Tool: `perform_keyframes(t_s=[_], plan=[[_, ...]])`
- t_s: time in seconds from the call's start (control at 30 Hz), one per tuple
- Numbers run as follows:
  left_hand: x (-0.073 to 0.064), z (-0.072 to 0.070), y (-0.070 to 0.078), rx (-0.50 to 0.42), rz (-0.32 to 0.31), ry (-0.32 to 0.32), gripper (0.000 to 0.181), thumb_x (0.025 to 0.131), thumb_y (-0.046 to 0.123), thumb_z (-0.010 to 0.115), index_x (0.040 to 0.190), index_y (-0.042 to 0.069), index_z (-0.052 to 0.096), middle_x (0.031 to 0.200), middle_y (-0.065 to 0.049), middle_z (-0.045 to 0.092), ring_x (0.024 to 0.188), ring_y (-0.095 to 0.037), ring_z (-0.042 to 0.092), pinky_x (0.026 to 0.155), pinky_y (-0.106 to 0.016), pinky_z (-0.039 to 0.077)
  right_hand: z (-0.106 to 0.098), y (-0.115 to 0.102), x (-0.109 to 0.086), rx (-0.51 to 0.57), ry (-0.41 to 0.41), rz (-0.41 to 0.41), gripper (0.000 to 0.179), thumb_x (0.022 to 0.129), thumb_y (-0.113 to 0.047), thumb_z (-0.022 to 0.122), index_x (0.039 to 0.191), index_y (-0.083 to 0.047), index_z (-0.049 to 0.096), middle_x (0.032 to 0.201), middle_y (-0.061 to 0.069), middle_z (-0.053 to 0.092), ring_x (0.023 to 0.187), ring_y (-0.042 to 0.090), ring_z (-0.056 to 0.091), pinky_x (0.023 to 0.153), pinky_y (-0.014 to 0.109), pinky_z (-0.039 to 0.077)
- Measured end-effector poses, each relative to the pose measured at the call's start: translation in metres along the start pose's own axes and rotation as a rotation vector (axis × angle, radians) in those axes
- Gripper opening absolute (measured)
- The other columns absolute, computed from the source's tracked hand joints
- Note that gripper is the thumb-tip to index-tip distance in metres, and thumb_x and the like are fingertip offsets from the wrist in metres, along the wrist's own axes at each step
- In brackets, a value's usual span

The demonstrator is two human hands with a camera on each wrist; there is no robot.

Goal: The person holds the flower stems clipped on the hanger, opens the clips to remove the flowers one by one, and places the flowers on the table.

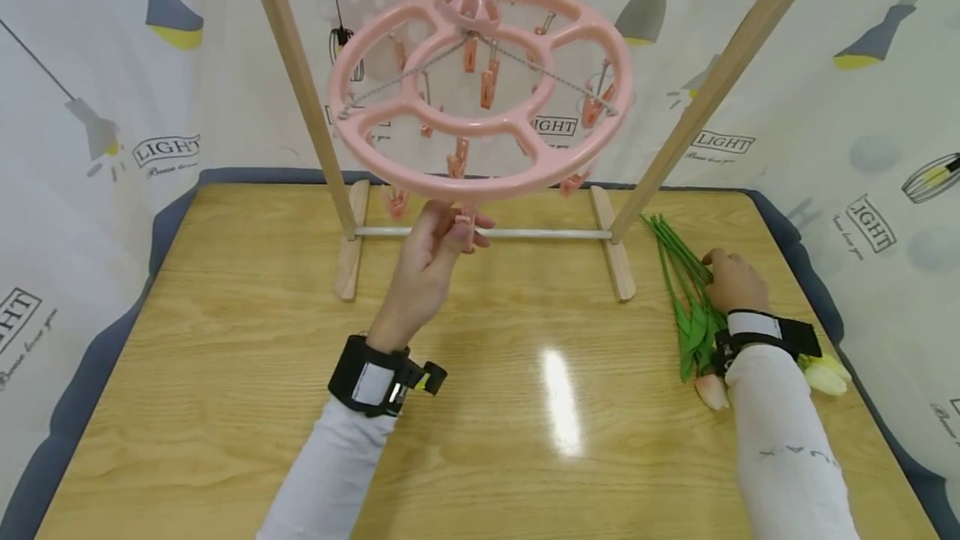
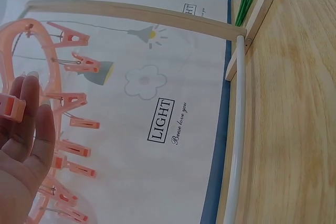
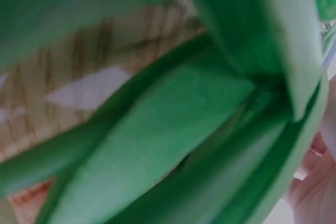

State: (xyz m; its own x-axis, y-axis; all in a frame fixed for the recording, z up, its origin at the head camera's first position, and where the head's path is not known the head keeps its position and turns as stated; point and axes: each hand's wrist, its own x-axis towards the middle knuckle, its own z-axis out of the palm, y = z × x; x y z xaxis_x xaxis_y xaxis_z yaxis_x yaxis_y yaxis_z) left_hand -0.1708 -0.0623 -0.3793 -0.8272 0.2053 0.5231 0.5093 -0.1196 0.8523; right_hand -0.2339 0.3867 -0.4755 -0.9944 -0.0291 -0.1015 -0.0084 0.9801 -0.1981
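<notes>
A round pink clip hanger [image 1: 480, 188] hangs over the table with several pink clothespins dangling below it. My left hand [image 1: 423, 273] is at the near rim, thumb and fingers pinching one clothespin [image 1: 466, 227]. That same clothespin [image 2: 11, 107] shows at the fingers in the left wrist view. On the right, my right hand [image 1: 737, 283] lies over the green stems of a bunch of artificial tulips [image 1: 696, 327]; its fingertips are hidden, and I cannot tell whether they grip. Large green leaves [image 3: 157, 135] fill the right wrist view, with part of the hand at its right edge.
The hanger is framed by two slanting wooden posts [image 1: 300, 90] on wooden feet [image 1: 613, 261], joined low by a white rod [image 1: 551, 233]. A pale pink tulip head [image 1: 712, 391] and a yellowish-white one [image 1: 827, 375] lie near the right forearm. Printed cloth walls [image 1: 840, 123] surround the table.
</notes>
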Motion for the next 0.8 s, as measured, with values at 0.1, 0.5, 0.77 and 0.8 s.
perform_keyframes(t_s=[0.1,0.5,0.77,0.8], plan=[[0.001,0.000,0.000,0.001,-0.002,0.000,0.046,0.103,0.025,0.040,0.140,-0.003,0.036,0.110,-0.033,0.059,0.093,-0.043,0.060,0.079,-0.026,0.050,-0.001,-0.001,0.000,-0.005,-0.010,-0.007,0.041,0.087,0.005,0.056,0.126,0.011,0.047,0.111,0.044,0.054,0.086,0.055,0.056,0.064,0.064,0.049],[0.001,0.001,0.000,-0.026,-0.006,-0.002,0.045,0.104,0.021,0.041,0.140,-0.004,0.034,0.110,-0.033,0.057,0.093,-0.043,0.059,0.079,-0.024,0.050,-0.021,-0.012,0.008,-0.006,-0.275,-0.012,0.048,0.089,0.000,0.041,0.132,0.022,0.039,0.128,0.050,0.041,0.114,0.062,0.040,0.093,0.071,0.040],[0.001,0.000,0.001,-0.039,-0.026,0.004,0.045,0.105,0.022,0.039,0.142,-0.003,0.032,0.111,-0.033,0.057,0.094,-0.031,0.062,0.080,-0.023,0.053,-0.026,-0.011,0.008,0.031,-0.325,-0.028,0.051,0.091,-0.004,0.039,0.134,0.025,0.034,0.128,0.052,0.041,0.111,0.061,0.043,0.086,0.067,0.044],[0.001,-0.001,0.001,-0.041,-0.025,0.005,0.045,0.105,0.022,0.039,0.142,-0.003,0.032,0.111,-0.033,0.057,0.094,-0.028,0.063,0.080,-0.023,0.054,-0.027,-0.012,0.007,0.034,-0.327,-0.038,0.051,0.092,-0.004,0.039,0.133,0.026,0.034,0.127,0.052,0.042,0.109,0.060,0.046,0.084,0.066,0.045]])
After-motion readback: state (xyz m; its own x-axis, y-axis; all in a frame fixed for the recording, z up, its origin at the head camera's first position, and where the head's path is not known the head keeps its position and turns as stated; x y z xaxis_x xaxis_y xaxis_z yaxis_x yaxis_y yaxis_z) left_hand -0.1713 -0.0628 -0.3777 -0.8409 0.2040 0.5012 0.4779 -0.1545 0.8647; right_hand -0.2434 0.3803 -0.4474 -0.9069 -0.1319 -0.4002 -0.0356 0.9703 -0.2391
